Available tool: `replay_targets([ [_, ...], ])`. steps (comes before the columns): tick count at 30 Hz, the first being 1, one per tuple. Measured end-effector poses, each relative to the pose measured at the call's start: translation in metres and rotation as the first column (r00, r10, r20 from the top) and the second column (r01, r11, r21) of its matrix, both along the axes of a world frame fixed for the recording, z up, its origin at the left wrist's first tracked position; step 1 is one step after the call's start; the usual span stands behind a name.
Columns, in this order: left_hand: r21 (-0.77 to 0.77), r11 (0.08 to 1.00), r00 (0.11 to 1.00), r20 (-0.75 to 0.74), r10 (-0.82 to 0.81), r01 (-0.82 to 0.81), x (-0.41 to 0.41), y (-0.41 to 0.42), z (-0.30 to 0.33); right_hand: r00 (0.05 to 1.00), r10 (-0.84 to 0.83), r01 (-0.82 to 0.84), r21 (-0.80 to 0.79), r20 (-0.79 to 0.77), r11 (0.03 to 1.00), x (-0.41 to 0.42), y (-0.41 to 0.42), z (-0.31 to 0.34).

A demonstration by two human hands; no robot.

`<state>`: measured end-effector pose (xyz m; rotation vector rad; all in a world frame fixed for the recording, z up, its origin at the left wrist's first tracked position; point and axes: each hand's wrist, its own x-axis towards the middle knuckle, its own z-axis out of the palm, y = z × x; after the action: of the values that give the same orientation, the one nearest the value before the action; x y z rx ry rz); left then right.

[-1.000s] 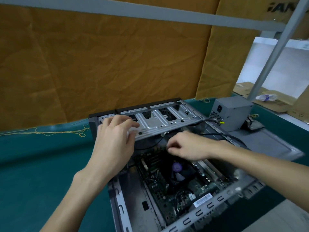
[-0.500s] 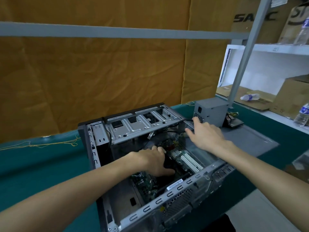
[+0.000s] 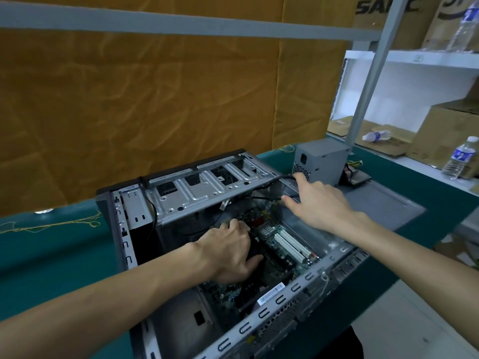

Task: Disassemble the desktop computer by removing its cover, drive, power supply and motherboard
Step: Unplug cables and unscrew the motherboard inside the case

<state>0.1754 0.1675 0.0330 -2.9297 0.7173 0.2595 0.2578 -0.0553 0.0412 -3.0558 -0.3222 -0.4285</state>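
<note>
A: Motherboard (image 3: pixel 278 251) seated flat in floor of open case (image 3: pixel 181 193), case lying on its side on green table (image 3: pixel 51 255). White slots up, black cooler block partly hidden under left hand.

B: Left hand (image 3: pixel 228 252)?

A: Down inside case, palm over cooler block, fingers curled onto board's upper part. Whether pinching a connector or only pressing: cannot tell, fingertips hidden.

B: Right hand (image 3: pixel 318 203)?

A: Fingers extended and spread, holding nothing, hovering at far case wall just beside black cable (image 3: pixel 259 189) running along frame edge.

B: Other parts?

A: Power supply (image 3: pixel 321 160) out, standing on table beyond case. Cover panel (image 3: pixel 383 203) lying flat beside it. Small dark unit behind power supply, possibly the drive; not confirmed. Water bottles (image 3: pixel 460 158) on shelf, well apart.

B: Step in hand?

A: Judged: motherboard removal, last item. Board not yet lifted.

B: Next move?

A: Likely freeing remaining cables and any screws, then tilting board clear of rear port openings. Risk: snagged cable, flexing board if lifted by cooler alone.
</note>
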Motion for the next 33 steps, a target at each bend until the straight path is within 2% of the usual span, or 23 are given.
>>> replay_targets([
  [4, -0.006, 1.000, 0.999, 0.031, -0.019, 0.019, 0.004, 0.003, -0.003, 1.000, -0.026, 0.025, -0.022, -0.005, 0.999, -0.004, 0.002, -0.002],
  [6, -0.036, 0.999, 1.000, -0.016, 0.018, -0.019, 0.007, 0.004, -0.004, 0.998, -0.061, 0.060, -0.048, -0.020, 0.997, -0.009, 0.006, 0.003],
  [7, -0.040, 0.998, 0.998, -0.043, 0.039, -0.041, 0.009, 0.005, -0.005, 0.999, -0.041, 0.043, -0.079, 0.028, 0.996, -0.011, 0.008, 0.004],
  [9, -0.029, 0.997, 0.994, -0.086, 0.068, -0.071, 0.011, 0.004, -0.008, 0.965, 0.134, -0.113, -0.106, 0.224, 0.988, -0.016, 0.012, 0.008],
  [10, -0.040, 0.995, 0.990, -0.113, 0.089, -0.094, 0.013, 0.002, -0.010, 0.910, 0.239, -0.228, -0.073, 0.338, 0.971, -0.020, 0.016, 0.011],
  [11, -0.052, 0.991, 0.982, -0.147, 0.115, -0.124, 0.015, 0.002, -0.011, 0.873, 0.315, -0.333, -0.016, 0.372, 0.943, -0.024, 0.020, 0.013],
  [12, -0.050, 0.987, 0.971, -0.192, 0.142, -0.154, 0.018, 0.001, -0.010, 0.888, 0.360, -0.394, 0.070, 0.286, 0.916, -0.027, 0.023, 0.016],
  [13, -0.029, 0.984, 0.956, -0.247, 0.161, -0.173, 0.022, 0.002, -0.007, 0.922, 0.377, -0.388, 0.167, 0.094, 0.907, -0.030, 0.025, 0.016],
  [14, -0.004, 0.984, 0.938, -0.302, 0.170, -0.179, 0.025, 0.003, -0.005, 0.910, 0.379, -0.339, 0.224, -0.167, 0.914, -0.034, 0.027, 0.013],
  [15, 0.008, 0.984, 0.925, -0.340, 0.172, -0.180, 0.029, 0.005, -0.003, 0.832, 0.369, -0.302, 0.221, -0.415, 0.927, -0.037, 0.029, 0.008],
  [16, 0.002, 0.983, 0.918, -0.357, 0.173, -0.184, 0.032, 0.008, -0.003, 0.712, 0.365, -0.304, 0.205, -0.601, 0.930, -0.039, 0.029, 0.004],
  [18, -0.040, 0.978, 0.920, -0.349, 0.178, -0.205, 0.034, 0.011, -0.006, 0.499, 0.390, -0.349, 0.232, -0.774, 0.908, -0.041, 0.032, -0.002],
  [21, -0.125, 0.965, 0.938, -0.293, 0.187, -0.232, 0.030, 0.013, -0.015, 0.390, 0.464, -0.373, 0.324, -0.795, 0.869, -0.041, 0.042, -0.006],
  [26, -0.205, 0.963, 0.976, -0.170, 0.138, -0.172, 0.028, 0.013, -0.014, 0.320, 0.487, -0.393, 0.353, -0.813, 0.849, -0.043, 0.050, -0.009],
  [33, -0.268, 0.956, 0.991, -0.098, 0.094, -0.117, 0.033, 0.026, -0.010, 0.313, 0.474, -0.325, 0.377, -0.823, 0.867, -0.043, 0.026, 0.019],
])
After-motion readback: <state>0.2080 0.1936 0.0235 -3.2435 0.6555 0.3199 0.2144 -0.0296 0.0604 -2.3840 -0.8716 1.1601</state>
